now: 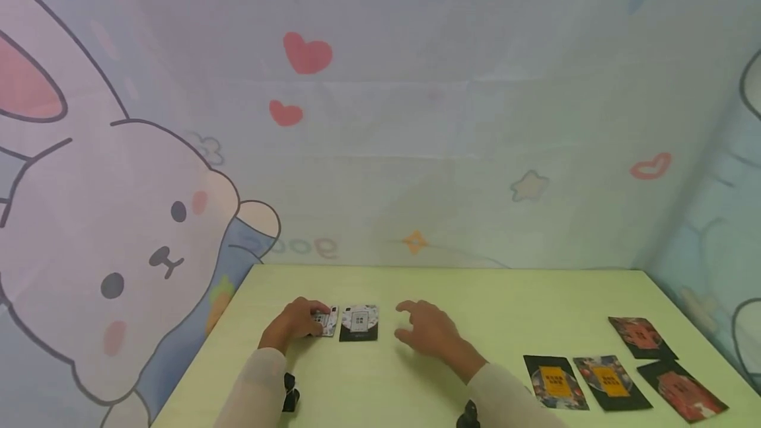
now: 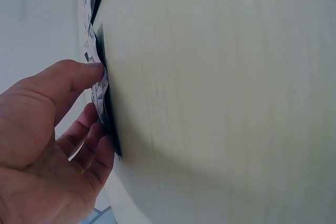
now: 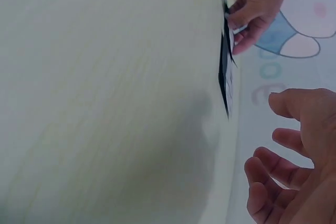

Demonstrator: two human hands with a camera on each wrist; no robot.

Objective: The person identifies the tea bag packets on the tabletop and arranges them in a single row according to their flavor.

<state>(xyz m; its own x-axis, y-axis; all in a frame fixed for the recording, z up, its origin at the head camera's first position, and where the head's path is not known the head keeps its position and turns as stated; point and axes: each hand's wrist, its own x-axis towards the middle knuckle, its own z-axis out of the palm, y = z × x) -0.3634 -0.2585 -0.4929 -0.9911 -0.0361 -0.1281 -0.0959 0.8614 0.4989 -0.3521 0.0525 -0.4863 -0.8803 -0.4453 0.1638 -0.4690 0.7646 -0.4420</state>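
- My 2 forearms reach forward and slant inward, the left sleeve (image 1: pixel 255 385) and right sleeve (image 1: pixel 508 395) both pale and ending just short of my bare wrists.
- My left hand (image 1: pixel 297 318) is bent into a pinch, the left thumb (image 2: pixel 73 77) set against 1 side and the left fingers (image 2: pixel 101 169) curled on the other.
- My right hand (image 1: pixel 431 330) hovers well apart from the left, relaxed, the right thumb (image 3: pixel 291 104) spread from the loosely bent right fingers (image 3: pixel 275 167).
- My right forearm slants more than my left.
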